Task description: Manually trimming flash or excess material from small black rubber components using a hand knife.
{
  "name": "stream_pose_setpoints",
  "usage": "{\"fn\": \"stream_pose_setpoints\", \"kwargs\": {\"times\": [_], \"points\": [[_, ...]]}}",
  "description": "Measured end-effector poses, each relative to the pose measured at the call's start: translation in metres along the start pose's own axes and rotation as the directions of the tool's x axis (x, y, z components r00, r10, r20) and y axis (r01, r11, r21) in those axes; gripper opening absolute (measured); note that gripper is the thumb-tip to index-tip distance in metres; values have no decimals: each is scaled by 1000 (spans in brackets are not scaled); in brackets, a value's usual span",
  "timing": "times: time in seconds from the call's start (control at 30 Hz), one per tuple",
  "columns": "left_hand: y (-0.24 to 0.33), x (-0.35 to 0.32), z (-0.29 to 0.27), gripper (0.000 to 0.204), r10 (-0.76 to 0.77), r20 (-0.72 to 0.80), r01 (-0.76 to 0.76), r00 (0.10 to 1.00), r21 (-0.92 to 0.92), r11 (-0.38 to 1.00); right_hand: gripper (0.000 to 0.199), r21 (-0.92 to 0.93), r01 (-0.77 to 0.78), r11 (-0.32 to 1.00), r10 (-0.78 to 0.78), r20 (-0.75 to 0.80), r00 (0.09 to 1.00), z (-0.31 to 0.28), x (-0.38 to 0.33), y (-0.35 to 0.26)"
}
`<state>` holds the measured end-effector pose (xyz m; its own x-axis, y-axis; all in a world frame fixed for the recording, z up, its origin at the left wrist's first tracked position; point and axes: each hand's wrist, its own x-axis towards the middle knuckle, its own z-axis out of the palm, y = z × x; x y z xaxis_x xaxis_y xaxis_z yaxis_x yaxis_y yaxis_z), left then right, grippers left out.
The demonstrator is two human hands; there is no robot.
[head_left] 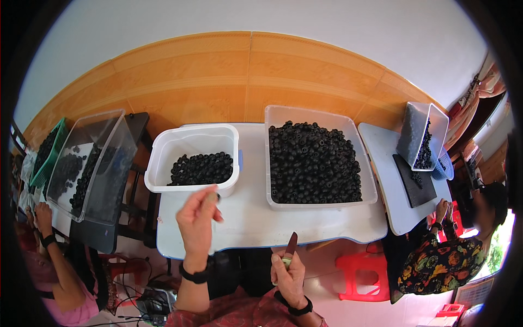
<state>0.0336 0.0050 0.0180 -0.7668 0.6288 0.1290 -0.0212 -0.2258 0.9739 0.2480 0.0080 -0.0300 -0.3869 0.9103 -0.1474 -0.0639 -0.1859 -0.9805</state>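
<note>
the person's left hand is raised over the white table, fingers pinched together near the rim of the small white tub, which sits close in front, within easy reach, and is about a third full of black ring-shaped pieces. whether a piece sits in that pinch cannot be told; a dark speck shows at the fingertips. the right hand is closed around a small knife, blade pointing up and away from the body. the big clear bin, heaped with the same pieces, stands just right of the tub. other workers at both sides are cut off by the rim, their hands small and blurred.
</note>
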Motion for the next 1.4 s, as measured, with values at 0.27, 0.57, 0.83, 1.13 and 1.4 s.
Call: {"fn": "stream_pose_setpoints", "kwargs": {"times": [0.27,0.57,0.83,1.13,1.4], "points": [[-7,41,42,25,529,21,-445,849,568,692,10,9,5,1000,-5,-23,1000,-9,2,4],[-23,19,163,11,375,655,-747,656,491,449,15,16,34,999,-33,-85,996,-17,2,4],[-31,31,174,7,144,744,-701,652,520,488,13,16,23,1000,-22,-59,998,-18,4,2],[-29,37,151,14,215,729,-674,650,421,607,16,41,5,999,-2,-63,998,-17,5,6],[2,2,98,23,-26,650,221,759,-219,950,16,31,19,999,-17,-59,998,-17,5,5]]}}
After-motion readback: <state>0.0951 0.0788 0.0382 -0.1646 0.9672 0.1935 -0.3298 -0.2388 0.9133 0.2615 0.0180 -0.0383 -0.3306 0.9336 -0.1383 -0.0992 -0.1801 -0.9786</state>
